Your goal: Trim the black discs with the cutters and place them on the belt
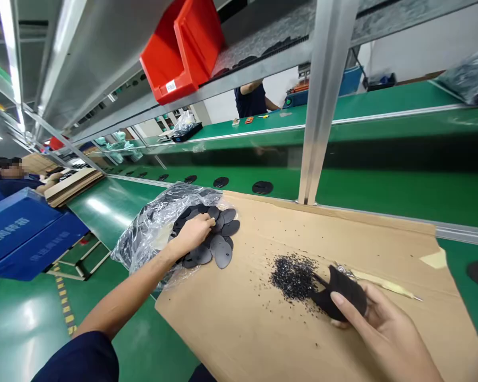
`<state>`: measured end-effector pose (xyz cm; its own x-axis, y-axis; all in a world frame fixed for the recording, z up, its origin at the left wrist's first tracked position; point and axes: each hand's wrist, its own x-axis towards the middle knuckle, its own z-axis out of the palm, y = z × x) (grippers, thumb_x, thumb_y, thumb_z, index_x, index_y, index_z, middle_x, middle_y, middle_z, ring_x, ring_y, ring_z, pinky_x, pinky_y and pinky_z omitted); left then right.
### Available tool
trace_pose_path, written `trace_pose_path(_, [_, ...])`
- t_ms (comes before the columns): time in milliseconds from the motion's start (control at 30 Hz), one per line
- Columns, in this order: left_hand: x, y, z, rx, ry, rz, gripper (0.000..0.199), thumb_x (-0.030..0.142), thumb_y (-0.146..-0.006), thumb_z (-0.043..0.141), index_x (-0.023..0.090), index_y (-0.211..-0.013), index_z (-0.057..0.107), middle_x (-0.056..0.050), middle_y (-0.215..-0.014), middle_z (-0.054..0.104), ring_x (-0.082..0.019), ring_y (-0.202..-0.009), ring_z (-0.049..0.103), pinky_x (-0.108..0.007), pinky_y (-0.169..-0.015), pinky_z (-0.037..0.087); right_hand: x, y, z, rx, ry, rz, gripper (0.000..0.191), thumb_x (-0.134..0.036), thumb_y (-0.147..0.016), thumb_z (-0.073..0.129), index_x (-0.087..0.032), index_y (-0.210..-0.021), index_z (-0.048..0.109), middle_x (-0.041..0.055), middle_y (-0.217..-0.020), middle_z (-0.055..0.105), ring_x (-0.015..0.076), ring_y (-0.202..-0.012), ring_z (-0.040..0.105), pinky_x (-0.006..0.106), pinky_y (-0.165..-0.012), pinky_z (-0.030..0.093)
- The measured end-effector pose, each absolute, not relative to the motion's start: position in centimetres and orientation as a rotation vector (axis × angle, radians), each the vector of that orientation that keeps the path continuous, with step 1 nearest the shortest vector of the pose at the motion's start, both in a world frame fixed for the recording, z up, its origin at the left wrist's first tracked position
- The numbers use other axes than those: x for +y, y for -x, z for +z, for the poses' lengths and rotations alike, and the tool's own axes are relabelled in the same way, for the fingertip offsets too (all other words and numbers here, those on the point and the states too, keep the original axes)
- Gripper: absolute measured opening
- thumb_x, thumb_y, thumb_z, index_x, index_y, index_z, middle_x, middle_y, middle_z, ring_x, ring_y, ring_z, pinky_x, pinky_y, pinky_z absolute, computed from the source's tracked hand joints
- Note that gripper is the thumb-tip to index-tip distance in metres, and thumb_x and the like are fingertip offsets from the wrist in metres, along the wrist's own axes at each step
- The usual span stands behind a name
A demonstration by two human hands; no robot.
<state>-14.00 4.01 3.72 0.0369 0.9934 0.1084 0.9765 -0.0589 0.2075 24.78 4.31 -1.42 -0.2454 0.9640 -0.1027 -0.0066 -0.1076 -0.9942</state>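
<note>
The head camera looks forward and down from the person's own head, rolled so the edges of the green desk (115, 223) slope up to the right. It sits close above the left hand (193, 236) and right hand (382, 331), with the cardboard sheet (239, 323) filling the lower frame. The wide view reaches beneath the metal shelf (239, 69) to a person (249, 101) farther off.

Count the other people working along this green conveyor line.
2. One person is at far left, beyond the blue boxes; another person, in a dark shirt, is across the green conveyor belt, partly behind the metal shelf. Others may be hidden.
</note>
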Motion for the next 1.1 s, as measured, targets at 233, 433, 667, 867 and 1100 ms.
trace_pose_path(233, [1.2,11.9,4.3,1.751,-2.013,0.714,0.028,0.026,-0.097,0.05,0.016,-0.12,0.062,-0.01,-0.1,0.068,-0.021,-0.092,0.067,-0.033,-0.083,0.056,3.7,-24.9,-0.3,-1.369,1.092,1.522,0.037,-0.054,-0.078,0.077,-0.022,-0.093,0.067,0.0072,-0.081,0.071,0.0242,-0.077,0.071,0.03,-0.055,0.062])
trace_pose_path(433, [0.1,1.5,2.7,1.026,-1.427,0.976,0.04,0.041,-0.092,0.067,0.018,-0.125,0.065,-0.014,-0.118,0.07,-0.024,-0.109,0.067,-0.035,-0.096,0.054,2.0,-24.5,1.0,-1.417,0.859,1.806,0.038,-0.053,-0.08,0.076,-0.02,-0.088,0.06,-0.0009,-0.075,0.061,0.0146,-0.07,0.063,0.027,-0.065,0.057])
trace_pose_path(667, [-0.5,-3.4,1.4,0.819,-1.199,0.866,0.048,0.053,-0.095,0.057,0.02,-0.13,0.064,-0.011,-0.13,0.065,-0.028,-0.12,0.061,-0.041,-0.104,0.05,1.5,-24.2,0.3,-1.306,0.923,1.855,0.04,-0.05,-0.078,0.079,-0.019,-0.09,0.058,-0.0022,-0.072,0.059,0.0113,-0.064,0.057,0.022,-0.057,0.046])
trace_pose_path(867, [0.4,-2.6,0.1,1.094,-1.096,1.207,0.033,0.044,-0.093,0.065,0.013,-0.104,0.069,-0.005,-0.085,0.072,-0.013,-0.072,0.066,-0.023,-0.068,0.056,1.3,-23.7,0.4,-1.309,0.983,1.774,0.035,-0.05,-0.079,0.077,-0.02,-0.09,0.062,0.0006,-0.08,0.062,0.0155,-0.075,0.061,0.028,-0.068,0.052])
trace_pose_path(1100, [-0.6,-3.1,-0.6,1.199,-1.388,1.197,0.027,0.031,-0.091,0.068,0.015,-0.114,0.068,-0.007,-0.093,0.075,-0.014,-0.077,0.07,-0.023,-0.068,0.058,1.2,-23.2,0.0,-1.34,1.119,1.721,0.041,-0.055,-0.076,0.078,-0.019,-0.08,0.058,-0.0035,-0.068,0.052,0.011,-0.062,0.049,0.022,-0.056,0.043])
